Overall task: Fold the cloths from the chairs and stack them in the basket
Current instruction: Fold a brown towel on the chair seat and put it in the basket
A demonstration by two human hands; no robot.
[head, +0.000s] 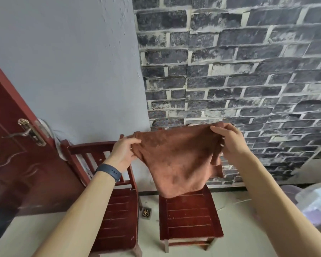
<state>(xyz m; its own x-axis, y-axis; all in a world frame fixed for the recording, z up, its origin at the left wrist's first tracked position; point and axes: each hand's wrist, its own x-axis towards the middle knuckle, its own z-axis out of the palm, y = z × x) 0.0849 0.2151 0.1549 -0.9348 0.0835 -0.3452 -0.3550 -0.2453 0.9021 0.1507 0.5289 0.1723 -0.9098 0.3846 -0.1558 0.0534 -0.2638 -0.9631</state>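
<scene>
Hanging between both hands, rust-brown cloth (176, 164) hides backrest of right chair (189, 216); contact with slatted seat unclear. Left hand (124, 151) pinches top left corner, right hand (228, 140) pinches top right corner, fingertips partly lost behind fabric. Cloth nappy, mottled, towel-like. Left chair (119, 219) dark red wood, front cut off. Pale blurred object (315, 199) at right edge, unidentifiable.

One view only: a wide-angle camera worn on the head, facing forward and tilted down. Both forearms enter from the bottom edge. The left hand (123, 152) and right hand (228, 140) grip the cloth (176, 164) at frame centre, near the lens. The left chair (119, 219) and right chair (189, 216) lie below, the brick wall (230, 62) beyond
</scene>
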